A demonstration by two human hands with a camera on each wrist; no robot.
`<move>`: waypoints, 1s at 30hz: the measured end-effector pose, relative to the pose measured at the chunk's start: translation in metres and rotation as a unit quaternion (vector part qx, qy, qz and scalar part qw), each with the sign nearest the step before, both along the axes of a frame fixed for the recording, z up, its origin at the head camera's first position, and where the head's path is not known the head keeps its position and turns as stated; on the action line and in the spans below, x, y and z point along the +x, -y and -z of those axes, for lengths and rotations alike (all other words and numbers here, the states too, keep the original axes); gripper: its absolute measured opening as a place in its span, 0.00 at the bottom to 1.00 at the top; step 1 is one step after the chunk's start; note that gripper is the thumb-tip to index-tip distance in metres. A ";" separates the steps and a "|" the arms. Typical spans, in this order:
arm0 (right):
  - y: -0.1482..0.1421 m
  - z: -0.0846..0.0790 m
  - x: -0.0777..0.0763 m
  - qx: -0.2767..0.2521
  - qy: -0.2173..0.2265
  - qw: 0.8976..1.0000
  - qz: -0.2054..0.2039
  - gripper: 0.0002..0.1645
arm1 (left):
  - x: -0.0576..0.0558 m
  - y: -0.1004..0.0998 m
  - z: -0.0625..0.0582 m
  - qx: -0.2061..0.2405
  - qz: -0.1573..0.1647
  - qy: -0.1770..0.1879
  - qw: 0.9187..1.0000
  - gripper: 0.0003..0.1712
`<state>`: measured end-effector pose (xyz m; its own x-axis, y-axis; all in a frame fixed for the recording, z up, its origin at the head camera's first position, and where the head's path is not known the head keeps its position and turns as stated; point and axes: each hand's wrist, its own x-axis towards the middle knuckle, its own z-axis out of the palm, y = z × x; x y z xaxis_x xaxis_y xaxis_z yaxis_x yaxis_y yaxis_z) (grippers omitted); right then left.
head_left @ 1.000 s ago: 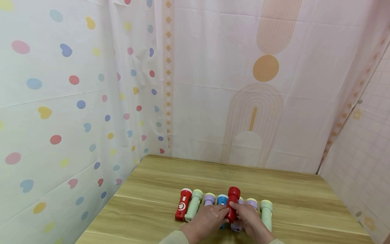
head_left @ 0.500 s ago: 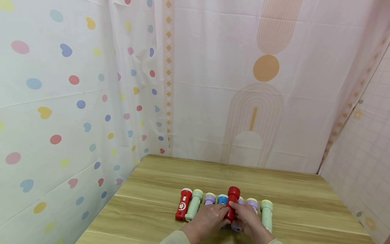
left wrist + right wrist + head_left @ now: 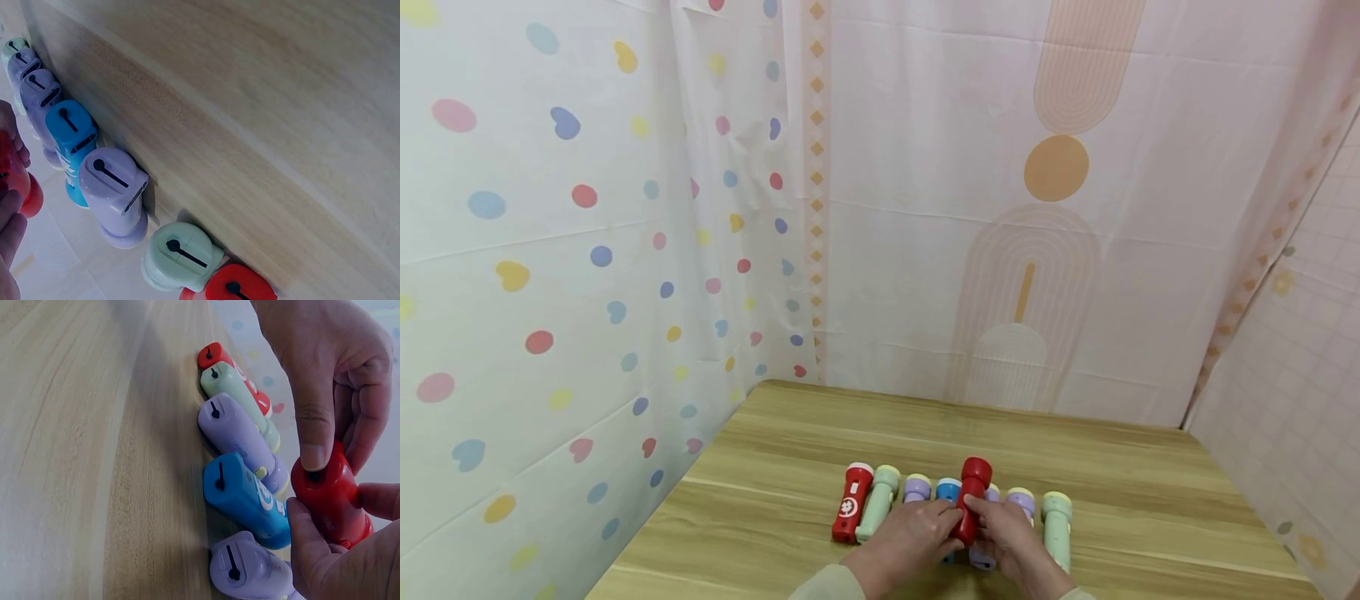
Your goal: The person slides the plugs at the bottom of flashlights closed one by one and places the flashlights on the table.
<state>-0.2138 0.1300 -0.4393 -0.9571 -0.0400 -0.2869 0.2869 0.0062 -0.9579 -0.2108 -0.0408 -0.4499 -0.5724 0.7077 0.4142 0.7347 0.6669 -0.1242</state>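
Observation:
Just above a row of flashlights, both hands hold a red flashlight (image 3: 976, 479), its wide head pointing away and its underside up. My right hand (image 3: 1011, 533) grips the body between thumb and fingers. My left hand (image 3: 913, 533) is on its near end; in the right wrist view the left thumb (image 3: 314, 444) presses on the tail end at a dark opening, with the other fingers curled alongside. Beneath the hands lie a blue flashlight (image 3: 240, 497) and a purple flashlight (image 3: 247, 565), both partly covered in the head view.
On the wooden table (image 3: 760, 500), the row runs from a red flashlight (image 3: 852, 504) and a light green flashlight (image 3: 878, 504) at left, past a purple flashlight (image 3: 917, 487), to another purple flashlight (image 3: 1021, 498) and a green flashlight (image 3: 1056, 529) at right. Patterned curtains (image 3: 887, 250) surround the table.

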 end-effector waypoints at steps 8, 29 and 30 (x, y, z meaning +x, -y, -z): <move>-0.003 0.005 -0.003 0.019 -0.019 1.000 -0.007 0.27 | -0.002 0.002 0.002 -0.021 0.010 -0.021 1.000 0.17; -0.015 0.006 -0.007 0.016 -0.013 1.000 0.002 0.28 | -0.003 0.010 0.007 -0.052 -0.055 -0.010 0.997 0.17; -0.016 0.005 -0.008 0.017 -0.015 1.000 0.003 0.28 | -0.004 0.010 0.008 -0.052 -0.062 -0.008 0.997 0.18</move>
<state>-0.2215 0.1461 -0.4448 -0.9654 -0.0248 -0.2596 0.2586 0.0378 -0.9652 -0.2144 -0.0512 -0.4579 -0.6525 0.6712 0.3518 0.6445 0.7357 -0.2082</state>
